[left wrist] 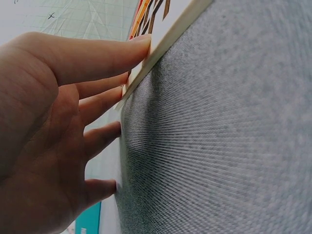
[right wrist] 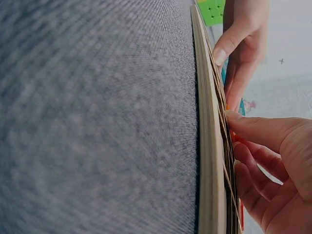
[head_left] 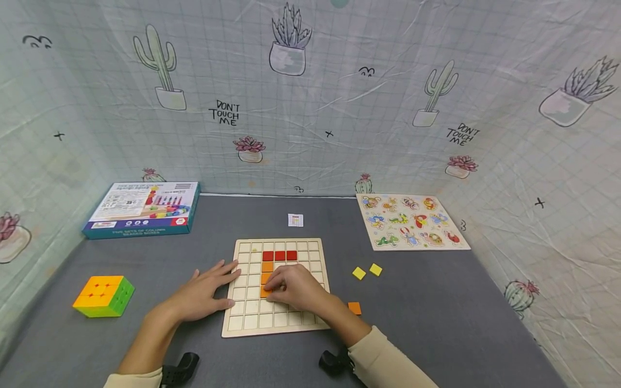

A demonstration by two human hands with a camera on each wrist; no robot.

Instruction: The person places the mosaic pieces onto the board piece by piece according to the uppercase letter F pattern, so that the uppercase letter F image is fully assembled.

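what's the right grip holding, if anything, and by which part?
The right grip seems to pinch the lowest orange tile on the wooden grid board; exactly where is hidden.

L hand point(head_left: 207, 291) palm-down w/ fingers spread, R hand point(head_left: 297, 286) near it w/ fingers bent twd thumb.

One grid board point(head_left: 295, 319) carries three red tiles point(head_left: 280, 256) and three orange tiles point(head_left: 267, 267); one left hand point(head_left: 205, 291) and one right hand point(head_left: 298, 288) are at it. Right of the grid board: two yellow tiles point(head_left: 359, 274), one loose orange tile point(head_left: 354, 308), one picture board point(head_left: 412, 222). Left of it: one cube point(head_left: 102, 296), one box point(head_left: 143, 210); behind it, one card point(head_left: 295, 220).
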